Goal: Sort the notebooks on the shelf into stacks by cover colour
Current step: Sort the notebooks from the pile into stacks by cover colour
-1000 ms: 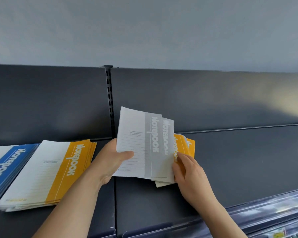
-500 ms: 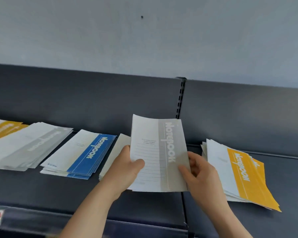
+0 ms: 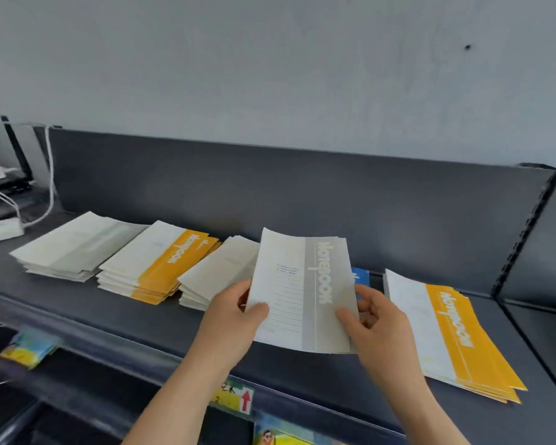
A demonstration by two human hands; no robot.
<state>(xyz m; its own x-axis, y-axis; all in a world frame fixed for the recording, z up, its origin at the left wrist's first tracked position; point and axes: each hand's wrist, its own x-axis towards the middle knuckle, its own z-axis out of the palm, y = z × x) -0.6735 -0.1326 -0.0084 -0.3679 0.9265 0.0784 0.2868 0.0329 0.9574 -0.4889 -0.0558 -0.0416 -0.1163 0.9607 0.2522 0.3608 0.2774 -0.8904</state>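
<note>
A: Now, whereabouts with the grey notebook point(image 3: 302, 293)?

B: Up off the shelf point(image 3: 135, 319), held in the air between both hands, in front of the dark back panel point(image 3: 270, 194).

A: Lying which way?

B: Long axis running from the near edge up and away, almost straight ahead of the person. Cover turned toward the camera and tipped back. Grey band down the right side, white lined part on the left. "Notebook" printed along the band, starting at the far end and reading toward the near end.

A: And the left hand point(image 3: 231, 319)?

B: Gripping the lower left edge, with the thumb flat on the cover and the other fingers hidden behind.

A: Right hand point(image 3: 376, 322)?

B: Pinching the lower right corner, with the thumb on the grey band and the fingers curled behind the edge.

A: One book or several in that grip?

B: Hard to tell.

A: And down on the shelf?

B: From the left — a pale stack point(image 3: 74, 248), a left yellow stack point(image 3: 161, 268), a grey stack point(image 3: 215, 274) partly behind the left hand, and a sliver of blue cover point(image 3: 360, 277) behind the held notebook. Then a fanned right yellow stack point(image 3: 446, 329). All flat, long axes slanting near to far, bands on the right side where visible.

A: Anything else?

B: White power strip point(image 3: 0, 231) with cables at the far left end — plus a tag with a red arrow point(image 3: 245, 400) on the rail below.
</note>
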